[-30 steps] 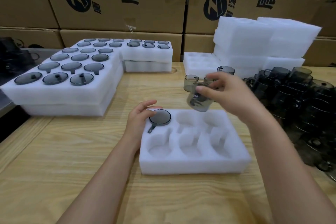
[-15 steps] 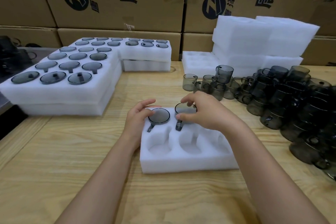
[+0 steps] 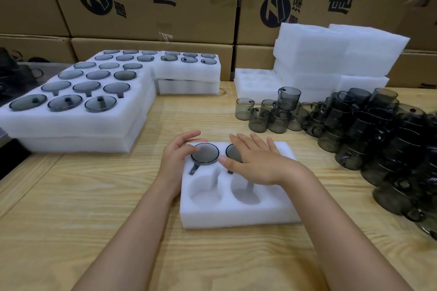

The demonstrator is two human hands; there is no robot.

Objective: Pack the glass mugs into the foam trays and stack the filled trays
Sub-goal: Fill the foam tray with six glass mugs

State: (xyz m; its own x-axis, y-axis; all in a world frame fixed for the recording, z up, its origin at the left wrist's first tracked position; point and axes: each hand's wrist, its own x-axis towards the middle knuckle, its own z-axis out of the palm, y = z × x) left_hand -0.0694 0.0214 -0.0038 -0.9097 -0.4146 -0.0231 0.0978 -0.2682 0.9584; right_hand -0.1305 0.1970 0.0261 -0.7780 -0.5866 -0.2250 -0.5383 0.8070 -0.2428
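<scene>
Now: foam tray (image 3: 236,217) is sitting mid-table, toward the near edge. First mug (image 3: 205,153) is sitting in its far-left pocket, second mug (image 3: 233,151) in the far-middle pocket, half hidden. Left hand (image 3: 175,160) is resting against the tray's left side, fingers loosely apart, touching the first mug's rim. Right hand (image 3: 257,163) is lying over the second mug, fingers straight and spread, gripping nothing. Loose mugs (image 3: 378,130) are crowding the table's (image 3: 94,208) right edge; filled trays (image 3: 78,120) are lying along its left.

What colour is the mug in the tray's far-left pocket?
The mug is smoky grey, see-through glass; the head view shows it best.
</scene>
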